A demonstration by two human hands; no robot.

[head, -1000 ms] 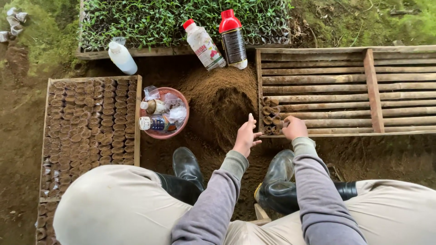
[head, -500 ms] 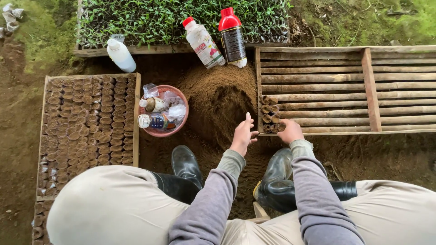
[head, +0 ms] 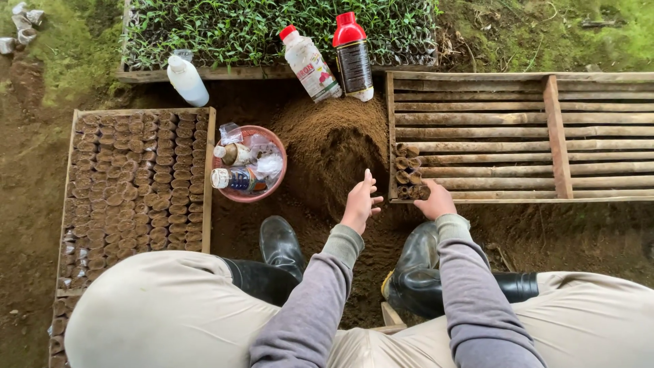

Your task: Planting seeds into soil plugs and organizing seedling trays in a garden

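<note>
Slatted wooden tray [head: 545, 129]: right of the soil, mostly bare slats.
Filled tray [head: 136, 177]: left, packed with soil-filled rolled pots.
Soil heap [head: 334, 143]: loose, crumbly, between the trays.
Rolled pots [head: 407, 172]: small cluster in the slatted tray's near left corner; light, soft-walled, likely to crush or spill, so best held around the sides.
Right hand [head: 436, 202]: fingers curled down onto the nearest pots; whether it grips one, I cannot tell.
Left hand [head: 359, 201]: fingers spread, empty, above the soil.

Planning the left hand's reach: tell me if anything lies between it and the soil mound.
Nothing visible does. The left hand hovers open right over the near slope of the soil mound; the pink bowl sits off to its left side.
</note>
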